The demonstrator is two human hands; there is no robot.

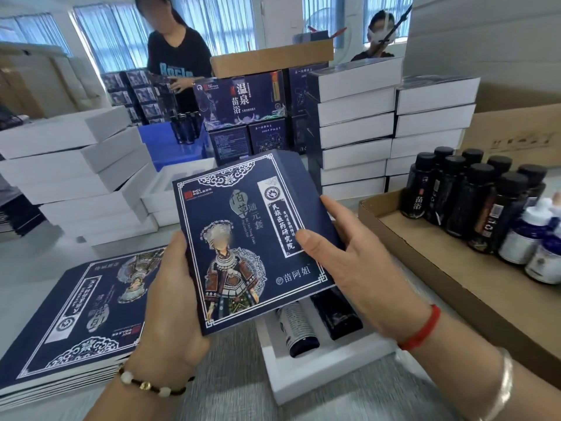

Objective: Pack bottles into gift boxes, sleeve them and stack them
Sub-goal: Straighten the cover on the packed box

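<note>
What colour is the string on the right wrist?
Red, seen clearly in the head view.

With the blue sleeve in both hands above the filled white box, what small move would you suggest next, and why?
Probably lower the sleeve, held by the left hand and right hand, and line its open end up with the white box, whose two bottles lie uncovered.

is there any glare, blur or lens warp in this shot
Head view: even daylight from the curtained windows, with soft shadows. The sleeve held in both hands is sharp, and its silver print catches a mild sheen. Wide-angle warp bows the white box stacks and the cardboard tray toward the edges. The faces at the back are blurred out.
</note>
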